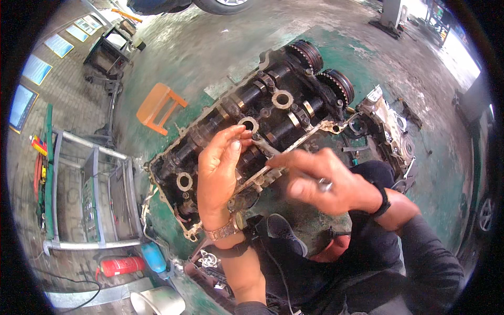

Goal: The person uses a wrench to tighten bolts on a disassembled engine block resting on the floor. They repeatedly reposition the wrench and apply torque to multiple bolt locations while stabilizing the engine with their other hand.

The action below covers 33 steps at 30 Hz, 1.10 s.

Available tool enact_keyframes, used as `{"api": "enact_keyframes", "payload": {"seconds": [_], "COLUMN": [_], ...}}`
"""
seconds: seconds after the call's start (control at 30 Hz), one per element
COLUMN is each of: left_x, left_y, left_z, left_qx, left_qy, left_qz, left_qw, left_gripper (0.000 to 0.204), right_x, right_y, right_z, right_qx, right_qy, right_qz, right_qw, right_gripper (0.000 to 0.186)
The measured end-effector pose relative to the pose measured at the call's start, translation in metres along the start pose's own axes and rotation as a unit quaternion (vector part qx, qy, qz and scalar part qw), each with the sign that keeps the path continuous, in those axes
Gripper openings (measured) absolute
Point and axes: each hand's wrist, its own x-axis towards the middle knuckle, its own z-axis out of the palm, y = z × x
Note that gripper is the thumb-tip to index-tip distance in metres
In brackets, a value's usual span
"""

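My left hand (218,170) is raised over the near side of an engine cylinder head (189,149). Its fingers are loosely curved with the thumb apart, and I see nothing held in them. My right hand (328,181), blurred by motion, is closed round a metal hand tool (324,185); a shiny round end shows at the palm, and the fingers hide most of the rest. A greyish blurred bar (266,147) lies between the two hands; whether it belongs to the tool I cannot tell. Two dark toothed camshaft sprockets (336,86) sit at the engine part's far right end.
A metal cover (391,128) and loose parts lie on the floor at right. An orange stool (156,107) stands beyond the engine part. At left are a metal frame cart (94,245), a red fire extinguisher (122,266), a blue bottle (153,256) and a white bucket (157,302).
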Motion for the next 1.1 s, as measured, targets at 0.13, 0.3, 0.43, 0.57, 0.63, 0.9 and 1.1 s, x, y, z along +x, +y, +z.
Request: {"api": "enact_keyframes", "payload": {"seconds": [0.13,0.3,0.43,0.57,0.63,0.9,1.1], "left_x": [0.0,0.001,0.002,0.002,0.002,0.001,0.001], "left_y": [-0.001,-0.001,0.0,0.0,0.0,0.0,-0.002], "left_z": [0.002,0.004,0.004,0.005,0.005,0.006,0.004], "left_qx": [0.021,0.04,0.059,0.056,0.055,0.04,0.051], "left_qy": [0.01,0.02,0.016,0.016,0.017,0.018,0.015], "left_qz": [0.007,0.003,0.008,0.006,0.005,0.011,0.018], "left_qw": [1.0,0.999,0.998,0.998,0.998,0.999,0.998], "left_gripper": [0.027,0.027,0.027,0.027,0.027,0.027,0.027], "right_x": [0.004,-0.004,-0.001,0.002,0.002,0.009,0.008], "right_y": [0.011,0.017,0.023,0.024,0.025,0.035,0.04], "right_z": [-0.017,-0.02,-0.016,-0.019,-0.02,-0.009,-0.01], "right_qx": [0.061,0.152,0.23,0.25,0.266,0.308,0.323], "right_qy": [0.056,0.123,0.193,0.194,0.185,0.194,0.189], "right_qz": [-0.028,0.075,0.101,0.119,0.127,0.134,0.127], "right_qw": [0.996,0.978,0.949,0.941,0.937,0.922,0.919], "right_gripper": [0.062,0.052,0.035,0.03,0.029,0.029,0.03]}}
